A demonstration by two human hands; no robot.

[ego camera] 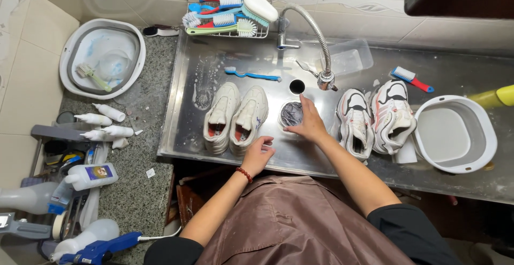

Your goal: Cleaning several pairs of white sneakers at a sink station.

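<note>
My right hand [308, 123] rests on the rim of a round metal drain strainer [291, 113] in the steel sink [184, 131], fingers spread over its right side. My left hand [258, 153] hovers at the sink's front edge with fingers curled, just below the heel of a cream sneaker pair [235, 116]. It holds nothing that I can see. A second white pair with black and red marks [375, 117] lies to the right of my right hand. The bent tap spout [325, 77] hangs above the strainer, next to the open drain hole [296, 86].
A blue toothbrush [251, 75] lies behind the cream shoes. A wire rack of brushes [230, 16] stands at the back. A red-handled brush [411, 78] and a white basin [455, 133] are on the right. Another basin [101, 57], white bottles [101, 120] and a spray bottle [85, 176] fill the left counter.
</note>
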